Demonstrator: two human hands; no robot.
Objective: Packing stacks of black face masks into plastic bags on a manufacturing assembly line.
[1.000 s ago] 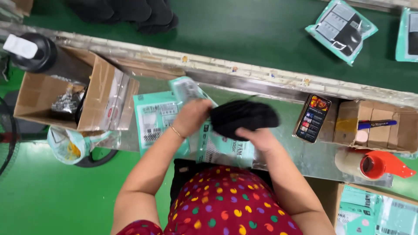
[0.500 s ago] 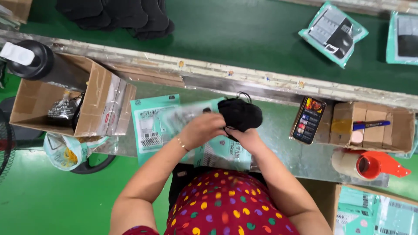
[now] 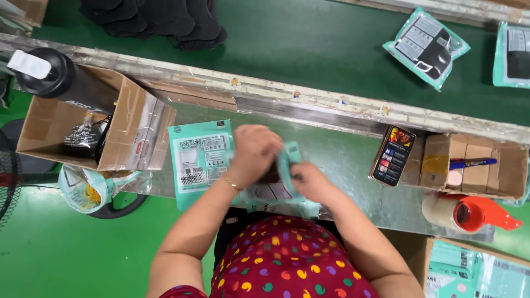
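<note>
My left hand (image 3: 251, 152) and my right hand (image 3: 308, 181) are closed together on a teal plastic pouch (image 3: 284, 168) above the metal work shelf (image 3: 342, 160). A dark item is mostly inside the pouch and only a sliver shows between my hands. A stack of flat teal pouches (image 3: 200, 160) with printed labels lies on the shelf just left of my left hand. More pouches lie under my hands, near my body.
An open cardboard box (image 3: 130, 132) with a black bottle (image 3: 47, 77) stands at left. A phone (image 3: 392, 156), a small carton with a pen (image 3: 475, 165) and a tape dispenser (image 3: 469, 212) sit at right. Filled pouches (image 3: 426, 45) and black items (image 3: 157, 19) lie on the green belt.
The black item that my hands held in the open has gone into the teal pouch. Both hands have closed in around the pouch, lower and nearer my body.
</note>
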